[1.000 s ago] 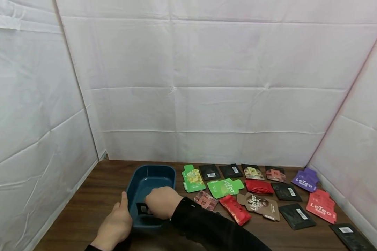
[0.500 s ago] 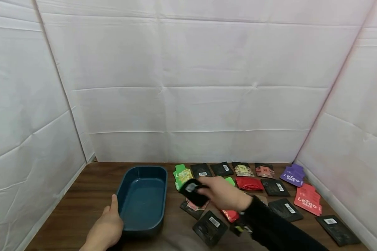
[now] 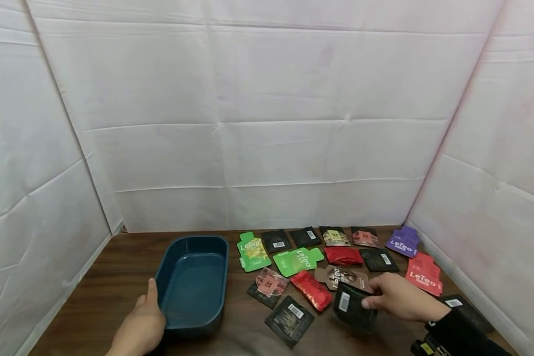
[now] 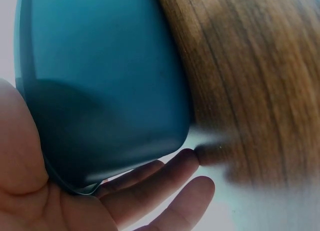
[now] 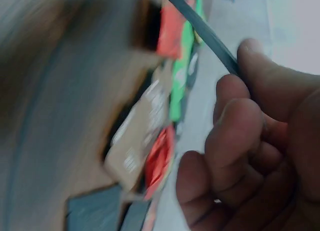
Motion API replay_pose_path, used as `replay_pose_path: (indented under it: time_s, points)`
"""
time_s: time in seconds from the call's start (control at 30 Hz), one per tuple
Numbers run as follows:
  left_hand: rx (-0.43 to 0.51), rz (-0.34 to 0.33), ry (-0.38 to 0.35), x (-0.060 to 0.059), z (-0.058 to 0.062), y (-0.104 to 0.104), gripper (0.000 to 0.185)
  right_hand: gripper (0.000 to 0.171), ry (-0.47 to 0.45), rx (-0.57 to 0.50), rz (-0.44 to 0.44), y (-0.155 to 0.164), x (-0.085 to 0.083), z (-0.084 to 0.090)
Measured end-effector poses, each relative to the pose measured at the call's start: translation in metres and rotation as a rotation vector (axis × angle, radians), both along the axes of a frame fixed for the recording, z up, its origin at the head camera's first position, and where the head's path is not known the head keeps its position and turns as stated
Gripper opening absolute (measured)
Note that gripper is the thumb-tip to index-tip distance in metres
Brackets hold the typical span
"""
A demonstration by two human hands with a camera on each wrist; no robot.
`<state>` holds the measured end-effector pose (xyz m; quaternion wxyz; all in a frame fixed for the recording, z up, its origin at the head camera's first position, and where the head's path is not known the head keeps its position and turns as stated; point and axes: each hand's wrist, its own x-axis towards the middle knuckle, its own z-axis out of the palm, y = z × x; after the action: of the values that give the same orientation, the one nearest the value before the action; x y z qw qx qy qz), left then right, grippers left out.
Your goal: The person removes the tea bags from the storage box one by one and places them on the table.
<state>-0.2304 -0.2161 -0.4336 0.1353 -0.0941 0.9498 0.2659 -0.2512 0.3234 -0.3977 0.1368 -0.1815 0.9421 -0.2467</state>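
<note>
My right hand pinches a black tea sachet with a white barcode label between thumb and fingers, above the table's front right. Edge-on, that sachet shows as a thin dark strip in the right wrist view. At the left, my left hand rests against the side of a deep blue basin, thumb extended along it. The left wrist view has fairly straight fingers around the basin's corner. Nothing lies inside the basin.
Several flat packets lie right of the basin: green, red, brown, purple, coral and black. A pink-printed sachet overlaps another black one. White cloth walls enclose the table.
My right hand has come out of the basin and moved right across the packets with a black sachet. Two more black sachets now lie right of the basin. The left hand stays beside the basin.
</note>
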Motion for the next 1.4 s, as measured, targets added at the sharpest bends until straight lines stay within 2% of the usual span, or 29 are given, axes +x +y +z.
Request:
replay_pose_path:
  time_s: [0.2,0.3,0.57,0.77,0.9,1.03,1.17,1.27,1.4]
  points:
    - [-0.009,0.014,-0.013,0.000,0.001,-0.004,0.066,0.019,-0.115,0.059,-0.021,0.013,-0.005,-0.019]
    - [-0.013,0.019,-0.015,0.001,0.001,-0.005,0.066,0.023,-0.086,0.079,-0.044,0.008,-0.006,-0.028]
    - [-0.020,-0.011,0.028,0.006,0.000,-0.006,0.067,0.034,-0.037,0.231,-0.228,-0.014,-0.009,-0.037]
    - [-0.037,-0.022,0.056,0.007,0.002,-0.005,0.067,0.036,-0.006,0.277,-0.262,-0.018,-0.010,-0.039]
    - [-0.060,-0.031,0.048,0.006,0.003,-0.005,0.067,0.036,0.000,0.278,-0.265,-0.019,-0.008,-0.039]
    - [-0.073,-0.032,0.029,0.004,0.005,-0.008,0.066,0.037,0.053,0.225,-0.262,-0.014,-0.004,-0.030]
    - [-0.082,-0.061,0.041,0.000,0.004,-0.014,0.065,0.046,0.184,0.155,-0.297,0.003,0.005,-0.007]
    - [-0.088,-0.077,0.051,-0.004,0.004,-0.021,0.065,0.049,0.247,0.158,-0.311,0.020,0.015,0.007]
    - [-0.102,-0.076,0.035,-0.008,0.005,-0.037,0.066,0.049,0.304,0.186,-0.313,0.038,0.027,0.014]
